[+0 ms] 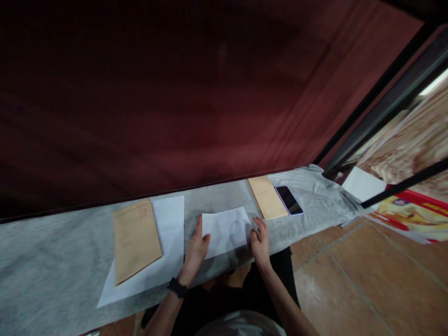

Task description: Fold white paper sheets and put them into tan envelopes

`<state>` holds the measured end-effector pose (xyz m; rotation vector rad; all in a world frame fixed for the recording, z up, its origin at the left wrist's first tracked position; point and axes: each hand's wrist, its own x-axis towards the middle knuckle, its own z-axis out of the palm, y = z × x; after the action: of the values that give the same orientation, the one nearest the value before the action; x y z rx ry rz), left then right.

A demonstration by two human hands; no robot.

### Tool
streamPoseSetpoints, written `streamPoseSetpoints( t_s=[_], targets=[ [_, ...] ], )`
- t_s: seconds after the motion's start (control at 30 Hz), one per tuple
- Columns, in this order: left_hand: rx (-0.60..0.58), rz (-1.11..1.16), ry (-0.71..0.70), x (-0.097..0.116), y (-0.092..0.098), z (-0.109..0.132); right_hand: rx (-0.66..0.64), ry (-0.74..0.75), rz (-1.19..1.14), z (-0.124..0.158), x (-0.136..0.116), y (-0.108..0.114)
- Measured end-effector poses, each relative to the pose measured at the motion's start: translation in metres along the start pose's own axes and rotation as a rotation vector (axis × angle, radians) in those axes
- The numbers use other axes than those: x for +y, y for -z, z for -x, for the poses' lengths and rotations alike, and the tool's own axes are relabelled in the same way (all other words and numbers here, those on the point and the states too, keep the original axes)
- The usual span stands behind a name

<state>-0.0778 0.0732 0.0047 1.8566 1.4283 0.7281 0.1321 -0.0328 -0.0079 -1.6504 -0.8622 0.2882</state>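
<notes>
A white sheet of paper [227,231] lies between my two hands on the grey cloth surface. My left hand [199,245], with a dark watch on its wrist, grips the sheet's left edge between thumb and fingers. At the right edge is my right hand [259,238], its fingers curled and the thumb at the paper; the fingers are apart. To the left, a brown envelope [136,238] rests on larger white paper [171,233]. Further right sit another brown envelope [268,197] and a phone [289,200] beside it.
The narrow grey cloth-covered surface [45,261] runs along a dark red panel [210,116]. Black metal bars [378,91] stand at the right. Beyond them are a white item [364,185] and a red and yellow box [413,212] above the tiled floor [350,275].
</notes>
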Motion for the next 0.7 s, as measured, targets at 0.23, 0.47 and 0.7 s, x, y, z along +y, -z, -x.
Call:
streamPoseSetpoints(
  t_s=[0.23,0.47,0.7],
  targets=[
    [0.002,-0.14,-0.028,0.002,0.003,0.001,-0.448,0.477,0.587,0.006,-0.018,-0.033],
    [0.101,-0.257,-0.276,0.025,-0.012,0.02,-0.486,0.529,0.756,0.01,-0.017,-0.04],
    [-0.082,-0.363,-0.349,0.031,-0.04,0.023,-0.529,0.509,0.794,0.009,-0.016,-0.038]
  ],
)
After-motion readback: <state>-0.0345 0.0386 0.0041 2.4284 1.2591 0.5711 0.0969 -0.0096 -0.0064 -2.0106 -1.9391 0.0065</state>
